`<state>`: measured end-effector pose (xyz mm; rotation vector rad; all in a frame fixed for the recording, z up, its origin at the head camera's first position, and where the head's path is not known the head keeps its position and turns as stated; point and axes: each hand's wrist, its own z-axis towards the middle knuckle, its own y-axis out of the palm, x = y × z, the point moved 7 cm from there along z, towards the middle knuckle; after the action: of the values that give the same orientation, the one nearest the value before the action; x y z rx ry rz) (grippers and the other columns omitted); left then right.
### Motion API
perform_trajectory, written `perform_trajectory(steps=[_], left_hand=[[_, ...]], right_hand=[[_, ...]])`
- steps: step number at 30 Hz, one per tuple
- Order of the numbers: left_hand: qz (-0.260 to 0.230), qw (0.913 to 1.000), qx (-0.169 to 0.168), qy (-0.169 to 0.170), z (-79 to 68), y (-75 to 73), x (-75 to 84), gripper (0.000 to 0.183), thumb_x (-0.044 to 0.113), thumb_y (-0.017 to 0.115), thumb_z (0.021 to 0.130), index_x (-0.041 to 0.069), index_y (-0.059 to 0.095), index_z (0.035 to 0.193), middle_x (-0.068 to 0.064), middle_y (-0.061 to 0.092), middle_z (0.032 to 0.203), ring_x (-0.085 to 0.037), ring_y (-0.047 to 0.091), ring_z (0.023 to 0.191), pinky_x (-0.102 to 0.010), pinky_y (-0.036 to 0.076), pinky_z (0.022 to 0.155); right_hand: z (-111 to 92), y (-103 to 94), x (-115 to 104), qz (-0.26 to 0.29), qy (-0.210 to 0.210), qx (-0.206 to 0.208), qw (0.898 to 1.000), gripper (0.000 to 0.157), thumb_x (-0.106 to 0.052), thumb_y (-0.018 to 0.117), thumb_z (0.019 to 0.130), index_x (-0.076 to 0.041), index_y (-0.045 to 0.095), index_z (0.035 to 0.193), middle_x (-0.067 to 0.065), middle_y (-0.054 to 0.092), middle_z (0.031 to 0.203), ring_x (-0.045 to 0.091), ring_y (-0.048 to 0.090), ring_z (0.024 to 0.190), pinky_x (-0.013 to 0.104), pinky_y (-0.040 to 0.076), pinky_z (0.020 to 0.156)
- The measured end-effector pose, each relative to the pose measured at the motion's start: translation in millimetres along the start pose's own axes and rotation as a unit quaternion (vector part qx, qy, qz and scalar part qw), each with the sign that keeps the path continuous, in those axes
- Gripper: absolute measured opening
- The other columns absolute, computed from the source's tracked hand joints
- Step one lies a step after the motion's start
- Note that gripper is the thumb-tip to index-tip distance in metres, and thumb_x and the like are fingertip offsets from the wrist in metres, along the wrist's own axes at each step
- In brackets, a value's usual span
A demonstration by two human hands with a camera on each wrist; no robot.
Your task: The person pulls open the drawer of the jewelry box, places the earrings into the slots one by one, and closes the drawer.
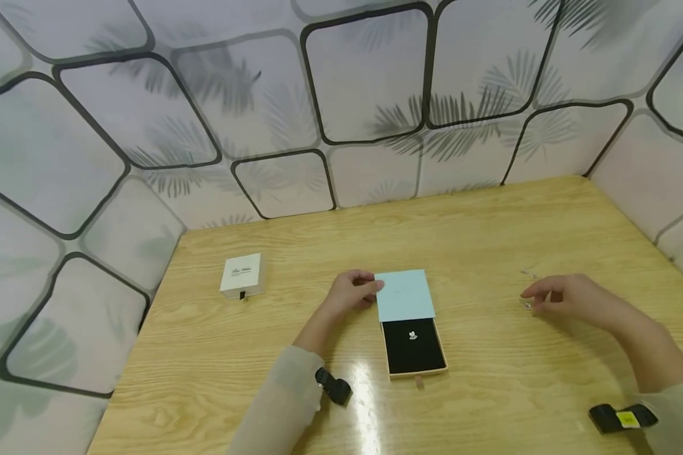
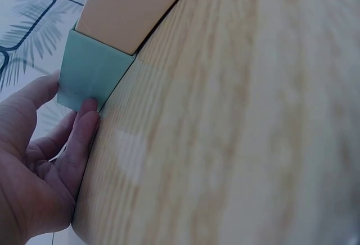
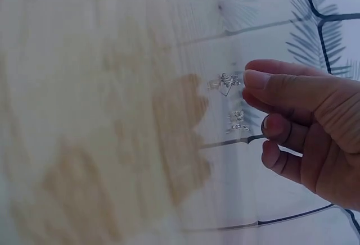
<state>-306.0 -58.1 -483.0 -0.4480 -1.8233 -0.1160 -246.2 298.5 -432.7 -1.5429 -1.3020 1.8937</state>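
Note:
On the table, my left hand [image 1: 350,292] holds the far left end of a light blue jewelry box [image 1: 404,296]. Its thumb lies on the top and other fingers meet the side, seen too in the left wrist view. The box's drawer [image 1: 414,360] is slid out towards me; a small silver jewelry piece [image 1: 412,335] lies on its black pad. My right hand [image 1: 580,303] is over the table at the right, its thumb and forefinger apart around a small silver earring-like piece [image 3: 229,80]. A second silver piece [image 3: 237,116] lies close by. Any fingertip contact is unclear.
A small white box [image 1: 243,276] with dark lettering and a black pull tab stands at the left of the wooden table [image 1: 205,379]. Patterned wall covering [image 1: 370,82] rises behind the table and along both sides.

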Motion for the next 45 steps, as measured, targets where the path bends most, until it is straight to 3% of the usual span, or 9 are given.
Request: perform_trajectory(steps=[7, 15, 20, 27, 33, 41, 45], left_hand=[[0.005, 1.0000, -0.001, -0.004, -0.9, -0.7, -2.8, 0.043, 0.025, 0.067, 0.089, -0.001, 0.056, 0.121, -0.013, 0.062, 0.106, -0.017, 0.064, 0.083, -0.032, 0.058, 0.076], [0.009, 1.0000, 0.001, -0.002, 0.4, -0.6, -4.4, 0.042, 0.026, 0.067, 0.089, 0.000, 0.057, 0.120, -0.013, 0.062, 0.106, -0.017, 0.064, 0.082, -0.032, 0.058, 0.076], [0.009, 1.0000, 0.000, -0.001, -0.5, -0.1, -4.7, 0.042, 0.026, 0.068, 0.088, 0.001, 0.057, 0.120, -0.013, 0.063, 0.106, -0.018, 0.064, 0.083, -0.033, 0.058, 0.076], [0.007, 1.0000, 0.003, 0.000, 0.4, -0.2, -4.2, 0.042, 0.026, 0.067, 0.089, 0.000, 0.057, 0.120, -0.014, 0.063, 0.105, -0.017, 0.064, 0.083, -0.032, 0.058, 0.075], [0.008, 1.0000, 0.004, -0.004, 0.4, -1.1, -4.3, 0.041, 0.026, 0.067, 0.089, 0.001, 0.057, 0.120, -0.013, 0.063, 0.106, -0.017, 0.064, 0.083, -0.032, 0.058, 0.076], [0.007, 1.0000, 0.003, -0.005, -0.3, -1.3, -4.5, 0.042, 0.026, 0.067, 0.089, 0.001, 0.057, 0.120, -0.014, 0.063, 0.106, -0.018, 0.065, 0.083, -0.033, 0.058, 0.076], [0.011, 0.9999, 0.000, 0.001, -0.1, -1.1, -3.9, 0.042, 0.026, 0.066, 0.089, 0.000, 0.056, 0.121, -0.014, 0.063, 0.106, -0.018, 0.065, 0.084, -0.033, 0.058, 0.076]], right_hand=[[0, 10.0, 4, 0.019, -0.003, -0.019, 1.000, 0.022, -0.016, 0.069, 0.086, -0.007, 0.070, 0.107, -0.001, 0.070, 0.093, -0.003, 0.057, 0.074, 0.020, 0.050, 0.060], [2, 17.0, 7, 0.003, -0.002, -0.028, 1.000, 0.017, -0.016, 0.070, 0.085, -0.010, 0.072, 0.100, 0.006, 0.070, 0.098, -0.005, 0.059, 0.083, 0.021, 0.054, 0.067], [2, 19.4, 9, -0.007, 0.018, -0.016, 1.000, 0.017, -0.017, 0.072, 0.083, -0.011, 0.072, 0.099, 0.002, 0.070, 0.096, -0.006, 0.057, 0.081, 0.021, 0.053, 0.066], [4, 22.9, 6, -0.027, 0.005, 0.012, 1.000, 0.017, -0.016, 0.075, 0.081, -0.009, 0.072, 0.096, -0.002, 0.069, 0.089, -0.006, 0.053, 0.075, 0.021, 0.049, 0.060], [5, 22.3, 6, -0.024, -0.001, 0.034, 0.999, 0.007, -0.011, 0.074, 0.081, -0.013, 0.071, 0.088, -0.007, 0.067, 0.084, -0.007, 0.051, 0.071, 0.020, 0.048, 0.058], [7, 23.2, 7, 0.008, -0.006, 0.008, 1.000, 0.006, -0.010, 0.069, 0.085, -0.012, 0.069, 0.090, -0.009, 0.066, 0.083, -0.005, 0.053, 0.071, 0.020, 0.048, 0.057], [5, 22.1, 6, 0.024, -0.019, 0.021, 0.999, 0.008, -0.007, 0.069, 0.085, -0.015, 0.069, 0.089, -0.012, 0.064, 0.082, -0.004, 0.052, 0.069, 0.020, 0.047, 0.056]])
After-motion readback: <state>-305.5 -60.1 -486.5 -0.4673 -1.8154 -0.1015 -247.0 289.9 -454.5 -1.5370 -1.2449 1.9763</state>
